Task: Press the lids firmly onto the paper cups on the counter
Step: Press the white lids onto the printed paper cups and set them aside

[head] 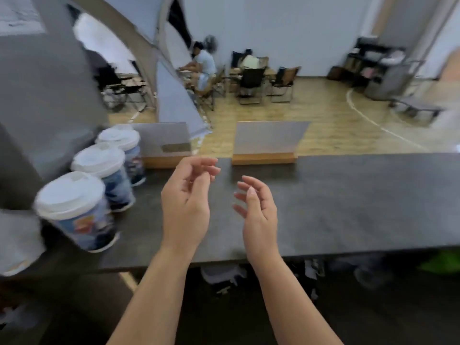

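your left hand [185, 202] and right hand [258, 212] hover over the dark counter [348, 200], fingers loosely curled, grasping nothing. three paper cups [82, 220] with white lids [69, 192] stand in a row at 9 to 10 o'clock, near the counter's left end, probably lined up for pressing. bare counter at 3 o'clock; two sign stands [266, 145] line the far edge.

Three lidded paper cups at nine o'clock

Near cup [74, 210], middle cup [105, 173], far cup [124, 148]: white lids on, seemingly upright, blurred, in a row on the table [323, 202].
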`<state>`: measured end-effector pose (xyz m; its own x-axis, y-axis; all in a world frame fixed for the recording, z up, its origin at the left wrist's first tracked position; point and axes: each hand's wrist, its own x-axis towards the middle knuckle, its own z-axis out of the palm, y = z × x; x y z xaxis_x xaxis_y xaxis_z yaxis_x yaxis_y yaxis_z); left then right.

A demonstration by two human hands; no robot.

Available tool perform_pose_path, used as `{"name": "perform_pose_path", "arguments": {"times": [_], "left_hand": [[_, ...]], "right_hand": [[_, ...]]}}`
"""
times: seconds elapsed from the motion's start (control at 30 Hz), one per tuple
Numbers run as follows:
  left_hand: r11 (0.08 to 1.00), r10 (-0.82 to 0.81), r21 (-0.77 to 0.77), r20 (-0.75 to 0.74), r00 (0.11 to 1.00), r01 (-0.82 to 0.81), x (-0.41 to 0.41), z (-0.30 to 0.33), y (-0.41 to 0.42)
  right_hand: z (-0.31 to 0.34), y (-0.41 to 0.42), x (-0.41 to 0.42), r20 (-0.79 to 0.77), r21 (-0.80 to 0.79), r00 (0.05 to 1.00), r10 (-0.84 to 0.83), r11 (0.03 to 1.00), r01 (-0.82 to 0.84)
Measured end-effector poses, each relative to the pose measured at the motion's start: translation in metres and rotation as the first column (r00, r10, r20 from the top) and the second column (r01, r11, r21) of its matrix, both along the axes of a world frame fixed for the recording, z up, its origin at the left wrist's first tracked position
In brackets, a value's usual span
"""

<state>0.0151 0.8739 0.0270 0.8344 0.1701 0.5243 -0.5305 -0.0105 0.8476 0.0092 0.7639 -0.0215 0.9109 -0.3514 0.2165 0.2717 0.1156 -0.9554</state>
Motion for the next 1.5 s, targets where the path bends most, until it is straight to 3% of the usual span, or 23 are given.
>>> {"name": "perform_pose_path", "arguments": {"times": [0.13, 0.27, 0.53, 0.8, 0.97, 1.3, 1.5], "left_hand": [[0.970, -0.238, 0.030, -0.111, 0.965, 0.243, 0.011, -0.009, -0.088], [0.882, -0.443, 0.094, -0.167, 0.881, 0.461, 0.006, -0.008, -0.182], [0.732, -0.640, 0.132, -0.203, 0.741, 0.669, -0.044, 0.000, -0.388], [0.655, -0.727, -0.011, -0.283, 0.626, 0.756, -0.105, -0.005, -0.608], [0.609, -0.744, 0.004, -0.342, 0.574, 0.793, -0.123, -0.016, -0.698], [0.729, -0.662, -0.112, -0.366, 0.654, 0.676, -0.088, -0.037, -0.840], [0.773, -0.617, -0.200, -0.462, 0.637, 0.602, -0.045, -0.040, -0.919]], "right_hand": [[0.016, -0.091, -0.023, 0.015, -0.007, 0.972, -0.236, 0.972, 0.236], [0.026, -0.183, -0.055, 0.038, 0.034, 0.893, -0.449, 0.894, 0.448], [0.029, -0.375, -0.133, 0.051, 0.078, 0.721, -0.691, 0.723, 0.687], [0.041, -0.577, -0.193, 0.051, -0.122, 0.658, -0.751, 0.650, 0.750], [0.038, -0.667, -0.202, 0.049, -0.129, 0.627, -0.778, 0.617, 0.776], [0.021, -0.822, -0.142, -0.066, -0.150, 0.671, -0.739, 0.672, 0.726], [0.007, -0.910, -0.105, -0.199, -0.158, 0.693, -0.693, 0.721, 0.675]]}}
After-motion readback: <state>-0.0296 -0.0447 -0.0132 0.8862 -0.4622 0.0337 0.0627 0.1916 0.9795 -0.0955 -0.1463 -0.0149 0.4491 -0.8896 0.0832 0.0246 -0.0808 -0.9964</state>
